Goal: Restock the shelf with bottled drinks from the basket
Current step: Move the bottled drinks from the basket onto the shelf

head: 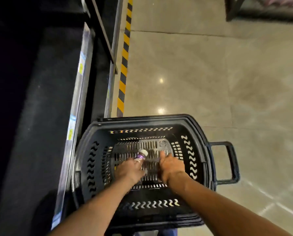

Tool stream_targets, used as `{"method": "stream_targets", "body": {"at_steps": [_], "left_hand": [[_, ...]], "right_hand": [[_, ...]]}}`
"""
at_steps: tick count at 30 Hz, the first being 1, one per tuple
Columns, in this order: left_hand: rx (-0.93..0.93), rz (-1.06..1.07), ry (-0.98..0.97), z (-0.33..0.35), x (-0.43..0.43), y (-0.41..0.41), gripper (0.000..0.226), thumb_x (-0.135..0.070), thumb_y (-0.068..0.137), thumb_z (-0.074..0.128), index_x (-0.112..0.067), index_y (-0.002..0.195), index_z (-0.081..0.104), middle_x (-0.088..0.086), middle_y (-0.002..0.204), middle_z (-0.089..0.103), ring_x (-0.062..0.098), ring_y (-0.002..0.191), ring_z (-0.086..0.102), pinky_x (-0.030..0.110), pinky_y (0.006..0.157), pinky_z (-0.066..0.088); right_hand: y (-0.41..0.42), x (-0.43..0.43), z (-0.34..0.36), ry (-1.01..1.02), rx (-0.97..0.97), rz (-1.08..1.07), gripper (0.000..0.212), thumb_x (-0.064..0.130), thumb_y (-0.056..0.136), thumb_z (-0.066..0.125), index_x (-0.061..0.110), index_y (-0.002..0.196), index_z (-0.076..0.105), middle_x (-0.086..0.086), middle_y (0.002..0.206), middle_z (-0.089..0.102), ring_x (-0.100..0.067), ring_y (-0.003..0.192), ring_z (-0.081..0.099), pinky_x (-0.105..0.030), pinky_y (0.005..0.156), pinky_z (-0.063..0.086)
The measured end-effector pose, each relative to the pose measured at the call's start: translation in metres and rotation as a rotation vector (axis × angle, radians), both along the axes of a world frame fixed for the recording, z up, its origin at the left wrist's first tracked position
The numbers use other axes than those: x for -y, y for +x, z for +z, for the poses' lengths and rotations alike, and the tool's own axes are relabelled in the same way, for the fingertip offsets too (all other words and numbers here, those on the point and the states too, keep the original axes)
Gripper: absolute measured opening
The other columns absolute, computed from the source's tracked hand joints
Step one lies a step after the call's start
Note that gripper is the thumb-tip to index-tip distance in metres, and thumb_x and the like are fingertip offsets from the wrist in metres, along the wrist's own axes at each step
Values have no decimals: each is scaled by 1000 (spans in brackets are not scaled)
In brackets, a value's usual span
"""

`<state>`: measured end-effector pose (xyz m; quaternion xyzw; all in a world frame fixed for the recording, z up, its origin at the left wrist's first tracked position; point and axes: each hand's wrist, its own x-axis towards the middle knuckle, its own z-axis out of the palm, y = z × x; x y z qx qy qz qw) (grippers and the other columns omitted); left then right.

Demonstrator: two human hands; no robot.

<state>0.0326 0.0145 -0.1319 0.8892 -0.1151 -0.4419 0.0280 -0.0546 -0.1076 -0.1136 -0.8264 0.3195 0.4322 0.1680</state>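
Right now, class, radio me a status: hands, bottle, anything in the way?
Left hand grips purple-labelled bottle inside basket. Right hand open beside it, holding nothing. Basket walls surround both hands; shelf to left.

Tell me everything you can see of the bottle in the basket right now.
The bottle is small, with a white cap and a purple label; blur hides the print. It lies tilted low inside the black slotted basket, cap pointing away from the person. The left hand grips its lower part, hiding most of the body. Whether it touches the basket floor is unclear.
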Motion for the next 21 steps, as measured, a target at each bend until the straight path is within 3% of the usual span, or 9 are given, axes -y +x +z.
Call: {"method": "stream_targets", "body": {"at_steps": [2, 4, 7, 9, 11, 13, 16, 21], "left_hand": [[-5, 58, -21, 57, 8, 0, 35, -44, 83, 73, -23, 107, 58, -6, 85, 58, 9, 66, 56, 22, 49, 38], [-12, 93, -40, 111, 13, 0, 35, -41, 84, 73, -21, 108, 57, -5, 85, 59, 7, 62, 54, 20, 45, 32], [5, 90, -62, 187, 13, 2, 35, -42, 85, 71, -20, 108, 55, -4, 83, 60, 6, 57, 54, 19, 42, 32], [2, 119, -77, 231, 8, 0, 35, -42, 84, 72, -21, 108, 57, -4, 83, 61, 9, 60, 58, 21, 45, 37], [-7, 167, -101, 276, 2, -6, 37, -42, 82, 73, -21, 108, 57, -2, 86, 62, 13, 68, 63, 24, 54, 48], [-25, 224, -146, 317, -6, -13, 39, -44, 80, 73, -20, 107, 58, 0, 90, 64, 17, 74, 65, 28, 67, 55], [-49, 305, -225, 376, -18, -26, 35, -41, 82, 71, -18, 105, 60, 1, 90, 66, 15, 72, 63, 25, 59, 48], [-67, 419, -347, 454, -34, -50, 27, -32, 77, 78, -19, 84, 56, 4, 78, 65, 19, 66, 65, 29, 60, 55]], "right_hand": [[4, 7, 59, 7, 51, -43, 74, 17, 88, 70, 15, 148, 26, -18, 143, 41, -22, 108, 61, -28, 87, 52], [5, 16, 117, -28, 102, -109, 66, 23, 87, 72, 10, 141, 36, -17, 142, 41, -23, 110, 59, -30, 87, 52], [-2, 27, 188, -42, 79, -257, 55, 30, 78, 80, 11, 125, 57, -8, 124, 55, -19, 106, 60, -31, 85, 53], [-10, 30, 241, -47, 69, -363, 30, 35, 73, 80, 17, 96, 70, -1, 101, 67, -15, 91, 66, -28, 79, 56], [-21, 27, 285, -25, 101, -500, 24, 37, 71, 80, 19, 72, 65, 1, 85, 70, -13, 81, 68, -28, 75, 57], [-33, 23, 326, 22, 128, -638, 27, 39, 66, 81, 18, 71, 66, 0, 81, 71, -13, 76, 68, -27, 70, 58], [-51, 13, 384, 149, 218, -880, 46, 45, 49, 83, 14, 80, 70, -2, 80, 72, -18, 74, 70, -31, 68, 60], [-72, -9, 464, 202, 329, -1115, 34, 36, 74, 80, 10, 82, 61, -5, 78, 62, -16, 69, 60, -31, 71, 55]]}}
